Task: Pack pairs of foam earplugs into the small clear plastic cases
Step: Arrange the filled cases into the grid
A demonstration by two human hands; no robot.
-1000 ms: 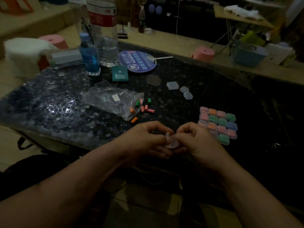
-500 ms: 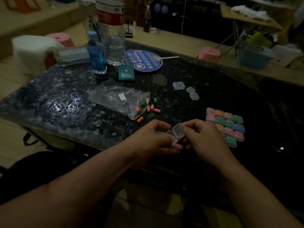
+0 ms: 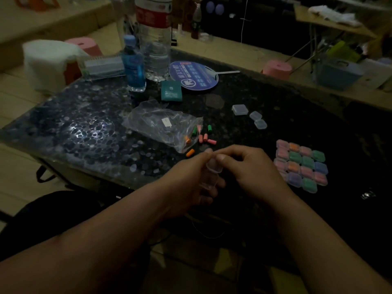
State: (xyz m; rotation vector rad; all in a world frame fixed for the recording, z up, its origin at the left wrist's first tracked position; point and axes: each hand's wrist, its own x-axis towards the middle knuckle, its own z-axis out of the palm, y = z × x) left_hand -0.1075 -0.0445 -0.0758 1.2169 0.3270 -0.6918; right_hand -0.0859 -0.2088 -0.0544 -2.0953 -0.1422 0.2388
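Note:
A small clear plastic case [image 3: 212, 172] hangs open between my two hands at the near edge of the dark table [image 3: 84, 132]. My left hand [image 3: 188, 183] cups its lower half in curled fingers. My right hand [image 3: 248, 168] pinches the raised lid with thumb and forefinger. Whether anything lies inside the case I cannot tell. Loose foam earplugs [image 3: 204, 137], pink, green and orange, lie just beyond my hands by the mouth of a clear plastic bag [image 3: 157, 122]. Three empty clear cases [image 3: 255, 118] sit further back.
A block of several filled cases [image 3: 301, 164] lies in rows to my right. At the back of the table stand a large water bottle [image 3: 154, 39], a small blue bottle [image 3: 133, 64], a round blue fan [image 3: 194, 75] and a green packet [image 3: 171, 91].
The case was closed and hidden between my fingers a second ago. Its lid has since been lifted open, and both hands have risen slightly over the table edge.

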